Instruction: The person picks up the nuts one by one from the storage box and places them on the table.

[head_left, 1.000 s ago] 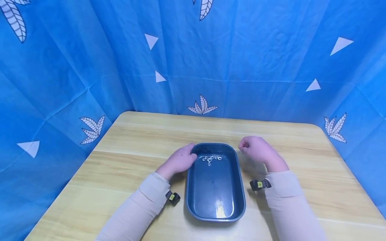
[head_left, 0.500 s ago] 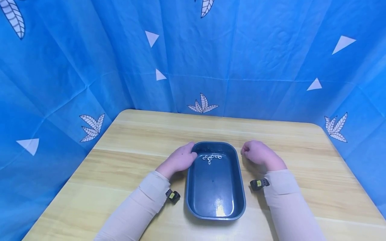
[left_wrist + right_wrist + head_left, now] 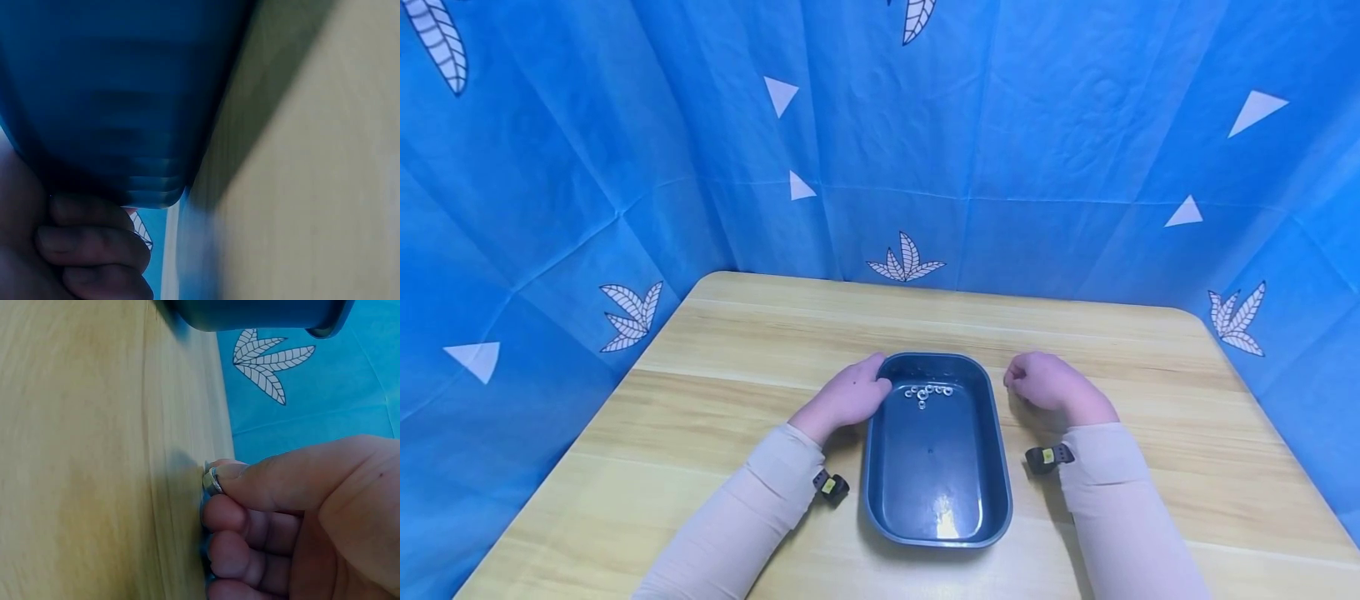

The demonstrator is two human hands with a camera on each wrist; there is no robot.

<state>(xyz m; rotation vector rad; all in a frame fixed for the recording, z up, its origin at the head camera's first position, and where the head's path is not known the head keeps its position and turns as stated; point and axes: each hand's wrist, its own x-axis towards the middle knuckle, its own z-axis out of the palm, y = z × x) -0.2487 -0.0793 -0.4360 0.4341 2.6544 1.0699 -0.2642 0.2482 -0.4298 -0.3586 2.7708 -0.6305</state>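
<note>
A dark blue rectangular tray (image 3: 930, 500) lies lengthwise on the table. Several small metal nuts (image 3: 922, 395) are scattered inside its far end. My left hand (image 3: 850, 392) grips the tray's far left corner, thumb over the rim; in the left wrist view its other fingers (image 3: 94, 247) are curled by the outer wall. To the right of the tray, my right hand (image 3: 1048, 383) is low over the table. The right wrist view shows it pinching a small metal nut (image 3: 211, 480) between thumb and forefinger, partly hidden by them, with the remaining fingers curled.
The light wooden table (image 3: 737, 333) has rounded far corners. A blue curtain (image 3: 1037, 125) printed with white leaves and triangles surrounds its back and sides. A black strap with a small camera is on each wrist (image 3: 1048, 457).
My right hand has come down and slightly right, a little farther from the tray's edge. The left hand, the tray and the nuts inside stay where they were.
</note>
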